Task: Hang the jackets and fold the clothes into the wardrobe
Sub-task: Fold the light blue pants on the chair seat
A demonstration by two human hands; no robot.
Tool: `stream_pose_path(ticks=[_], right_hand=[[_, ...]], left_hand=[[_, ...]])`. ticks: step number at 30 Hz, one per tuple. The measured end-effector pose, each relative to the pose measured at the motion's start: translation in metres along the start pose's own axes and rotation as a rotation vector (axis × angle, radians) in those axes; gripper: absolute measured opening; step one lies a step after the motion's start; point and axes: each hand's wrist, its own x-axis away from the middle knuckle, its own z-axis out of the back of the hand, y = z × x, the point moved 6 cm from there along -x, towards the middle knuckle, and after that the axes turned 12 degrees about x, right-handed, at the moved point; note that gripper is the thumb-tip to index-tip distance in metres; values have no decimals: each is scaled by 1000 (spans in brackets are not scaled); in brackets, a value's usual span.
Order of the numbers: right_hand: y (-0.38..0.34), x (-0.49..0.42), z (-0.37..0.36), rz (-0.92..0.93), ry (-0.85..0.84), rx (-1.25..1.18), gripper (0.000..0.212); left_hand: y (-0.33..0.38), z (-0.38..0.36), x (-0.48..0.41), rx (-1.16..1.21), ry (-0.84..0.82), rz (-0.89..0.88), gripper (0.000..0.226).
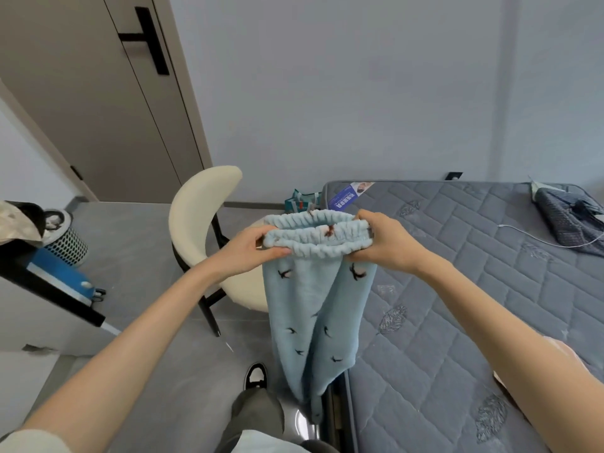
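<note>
Light blue fleece trousers with small dark bird prints hang in front of me, legs dangling down beside the bed's edge. My left hand pinches the left end of the ribbed elastic waistband. Its right end is gripped by my right hand. The waistband is stretched level between both hands, with a small brown bow at its middle. The trouser legs hang together and reach almost to the floor near my shoe.
A grey quilted mattress fills the right side, with a dark folded garment and a white cable on its far corner. A cream chair stands behind the trousers. A door, a mesh basket and a dark desk edge lie left.
</note>
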Motion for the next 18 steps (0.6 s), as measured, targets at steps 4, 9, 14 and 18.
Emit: stream_pose_path(ticks=[4, 9, 14, 18], right_hand=[[3, -30, -12, -45, -136, 124, 42], [4, -94, -12, -124, -88, 302, 54], [1, -180, -4, -152, 87, 409, 52], [2, -247, 0, -163, 160, 452, 42]], left_hand=[[-1, 25, -15, -62, -69, -21, 12], [-4, 70, -61, -170, -78, -48, 11], [-9, 129, -134, -355, 41, -92, 11], [-13, 165, -195, -510, 108, -81, 12]])
